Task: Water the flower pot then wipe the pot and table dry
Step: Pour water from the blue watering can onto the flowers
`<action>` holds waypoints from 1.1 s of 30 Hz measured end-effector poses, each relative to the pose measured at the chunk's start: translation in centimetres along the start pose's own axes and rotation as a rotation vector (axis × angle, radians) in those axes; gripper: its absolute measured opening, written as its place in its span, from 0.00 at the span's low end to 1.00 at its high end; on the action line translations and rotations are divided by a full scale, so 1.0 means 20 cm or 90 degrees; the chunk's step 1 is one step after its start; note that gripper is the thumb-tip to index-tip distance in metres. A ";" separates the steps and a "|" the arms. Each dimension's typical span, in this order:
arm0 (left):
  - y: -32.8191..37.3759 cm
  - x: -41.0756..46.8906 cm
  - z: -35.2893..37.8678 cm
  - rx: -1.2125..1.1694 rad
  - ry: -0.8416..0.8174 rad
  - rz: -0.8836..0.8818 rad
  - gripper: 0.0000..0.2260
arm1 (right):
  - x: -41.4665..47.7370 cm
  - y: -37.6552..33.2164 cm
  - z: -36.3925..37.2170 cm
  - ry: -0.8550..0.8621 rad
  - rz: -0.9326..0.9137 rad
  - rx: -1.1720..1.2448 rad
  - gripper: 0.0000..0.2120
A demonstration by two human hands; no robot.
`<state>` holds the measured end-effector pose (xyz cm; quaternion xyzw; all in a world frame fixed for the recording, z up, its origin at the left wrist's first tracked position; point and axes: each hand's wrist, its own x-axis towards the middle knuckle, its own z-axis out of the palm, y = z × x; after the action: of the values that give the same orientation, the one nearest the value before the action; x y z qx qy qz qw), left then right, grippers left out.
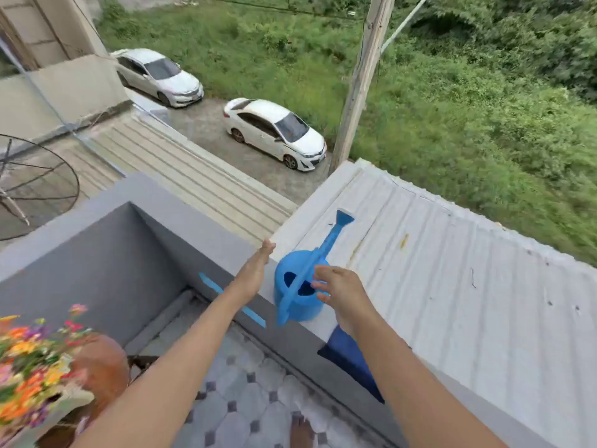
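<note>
A blue plastic watering can (298, 297) stands on top of the grey balcony wall (206, 240), its spout pointing away over the metal roof. My left hand (253, 273) is flat and open just left of the can, not touching it. On the can's right side my right hand (339, 294) hovers with fingers spread, holding nothing. A brown flower pot (103, 367) with colourful flowers (35, 360) sits at the lower left. A dark blue cloth (352, 360) hangs over the wall under my right forearm.
Beyond the wall lies a corrugated metal roof (452, 302), with a drop to a road and two white cars (274, 132). The balcony floor (245, 405) is patterned tile. A strip of blue tape (232, 299) marks the wall's inner face.
</note>
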<state>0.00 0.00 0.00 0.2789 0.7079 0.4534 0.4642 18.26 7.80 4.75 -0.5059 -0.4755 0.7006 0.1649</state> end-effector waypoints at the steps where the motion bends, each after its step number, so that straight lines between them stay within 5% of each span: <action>1: -0.02 0.03 0.02 -0.005 0.009 -0.020 0.43 | 0.03 0.01 0.01 -0.018 0.019 -0.005 0.11; 6: -0.12 0.14 0.13 -0.030 -0.031 -0.077 0.35 | 0.15 -0.01 0.06 -0.074 0.053 -0.002 0.08; 12: -0.16 0.13 0.19 -0.033 0.048 -0.047 0.23 | 0.20 -0.07 0.07 -0.126 0.042 -0.036 0.03; 18: -0.18 -0.01 0.17 -0.100 0.155 -0.033 0.15 | 0.13 -0.16 0.16 -0.177 -0.042 -0.247 0.08; 27: -0.19 -0.52 -0.10 -0.100 0.351 0.074 0.13 | -0.20 -0.34 0.52 -0.358 -0.101 -0.354 0.11; 33: -0.26 -0.93 -0.26 -0.113 0.429 0.088 0.22 | -0.49 -0.30 0.84 -0.430 -0.237 -0.571 0.16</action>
<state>3.15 -19.43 3.65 0.1192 0.7585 0.6101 0.1956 6.36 -4.62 15.71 -0.1832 -0.8321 0.5128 -0.1053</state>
